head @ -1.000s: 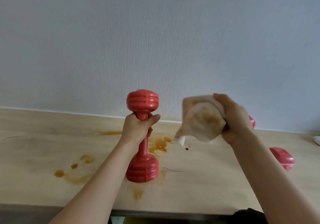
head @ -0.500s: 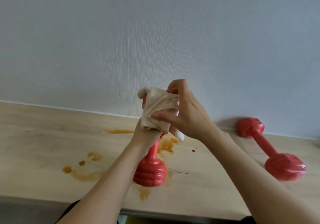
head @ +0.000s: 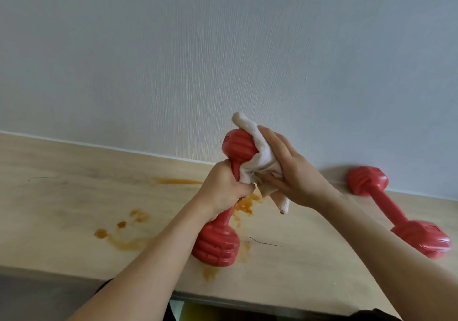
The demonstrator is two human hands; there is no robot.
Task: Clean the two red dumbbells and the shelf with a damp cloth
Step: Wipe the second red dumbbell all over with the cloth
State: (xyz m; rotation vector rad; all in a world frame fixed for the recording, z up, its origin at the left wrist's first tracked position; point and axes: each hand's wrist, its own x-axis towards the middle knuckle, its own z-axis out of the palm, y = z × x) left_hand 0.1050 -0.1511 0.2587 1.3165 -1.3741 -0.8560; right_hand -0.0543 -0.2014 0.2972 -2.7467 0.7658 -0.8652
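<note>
My left hand [head: 223, 188] grips the handle of a red dumbbell [head: 218, 243] that stands upright and slightly tilted over the pale wooden shelf [head: 62, 196]. With my right hand [head: 290, 172] I press a white cloth [head: 260, 162] against the right side of the dumbbell's upper head. A corner of the cloth hangs down below my fingers. The second red dumbbell [head: 396, 211] lies on its side at the right, one end near the wall.
Orange-brown stains [head: 124, 226] are spread over the shelf left of and under the held dumbbell, with a streak [head: 178, 180] near the wall. A thin dark scratch [head: 262, 241] marks the wood. The white wall [head: 223, 60] rises right behind the shelf.
The cloth has slid from on top of the dumbbell's upper head down to its right side, so the red head shows again. The view shifted slightly.
</note>
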